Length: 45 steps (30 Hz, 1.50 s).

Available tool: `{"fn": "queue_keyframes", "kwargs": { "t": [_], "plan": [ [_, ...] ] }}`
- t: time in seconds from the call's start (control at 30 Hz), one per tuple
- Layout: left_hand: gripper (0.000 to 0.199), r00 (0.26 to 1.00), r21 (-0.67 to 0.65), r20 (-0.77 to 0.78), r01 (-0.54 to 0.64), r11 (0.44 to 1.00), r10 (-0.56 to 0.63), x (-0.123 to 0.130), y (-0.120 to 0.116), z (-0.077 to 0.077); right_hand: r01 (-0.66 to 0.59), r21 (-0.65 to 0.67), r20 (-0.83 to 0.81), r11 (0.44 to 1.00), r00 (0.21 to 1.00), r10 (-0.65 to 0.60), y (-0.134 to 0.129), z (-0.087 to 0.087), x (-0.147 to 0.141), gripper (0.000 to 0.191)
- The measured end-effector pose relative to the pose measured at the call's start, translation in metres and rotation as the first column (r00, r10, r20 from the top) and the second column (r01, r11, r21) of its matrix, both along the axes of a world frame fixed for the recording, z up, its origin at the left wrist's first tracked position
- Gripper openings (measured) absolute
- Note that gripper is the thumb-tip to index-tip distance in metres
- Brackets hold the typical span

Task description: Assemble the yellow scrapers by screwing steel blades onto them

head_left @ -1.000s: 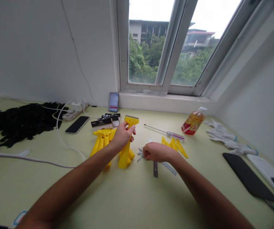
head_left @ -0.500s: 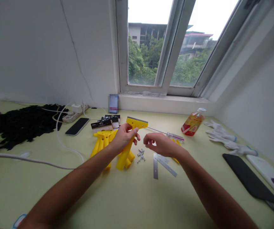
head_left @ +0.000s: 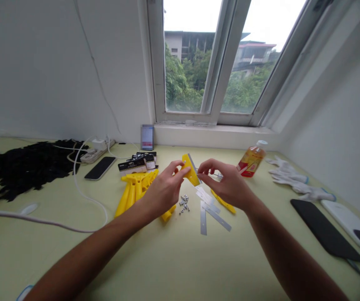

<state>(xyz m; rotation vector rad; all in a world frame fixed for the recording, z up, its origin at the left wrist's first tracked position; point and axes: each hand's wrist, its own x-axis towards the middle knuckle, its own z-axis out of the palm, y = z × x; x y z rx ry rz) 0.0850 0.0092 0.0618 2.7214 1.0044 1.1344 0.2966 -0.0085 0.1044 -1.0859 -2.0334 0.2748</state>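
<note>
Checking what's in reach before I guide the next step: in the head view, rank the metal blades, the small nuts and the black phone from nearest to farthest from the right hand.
From the right hand, beside the yellow scraper in the left hand:
1. Metal blades: just below it on the desk.
2. Small nuts: lower left of it.
3. Black phone: far left.

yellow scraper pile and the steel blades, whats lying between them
The head view shows a small cluster of metal fittings on the desk between the yellow scraper pile and the steel blades, with one yellow scraper end nearer the pile.
</note>
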Motion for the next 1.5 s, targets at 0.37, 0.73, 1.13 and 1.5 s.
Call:
{"fn": "queue_keyframes", "kwargs": {
  "t": [0.37,0.73,1.13,1.5],
  "plan": [
    [0.039,0.981,0.144,-0.149,-0.103,0.984,0.124,0.003,-0.007,0.000,0.057,0.055,0.233,0.997,0.970,-0.068,-0.002,-0.010,-0.017,0.004],
    [0.028,0.962,0.011,-0.182,-0.202,0.979,0.201,0.003,-0.004,-0.005,0.034,0.312,0.424,0.949,0.889,-0.171,-0.001,-0.032,-0.028,0.017],
    [0.028,0.951,-0.026,-0.221,-0.226,0.974,0.215,0.000,0.001,-0.005,0.021,0.301,0.425,0.953,0.892,-0.154,-0.001,-0.036,-0.032,0.020],
    [0.027,0.972,-0.055,-0.190,-0.153,0.987,0.140,0.000,0.002,-0.003,0.004,-0.010,0.114,1.000,0.993,-0.003,0.010,-0.031,-0.019,0.016]
  ]
}}
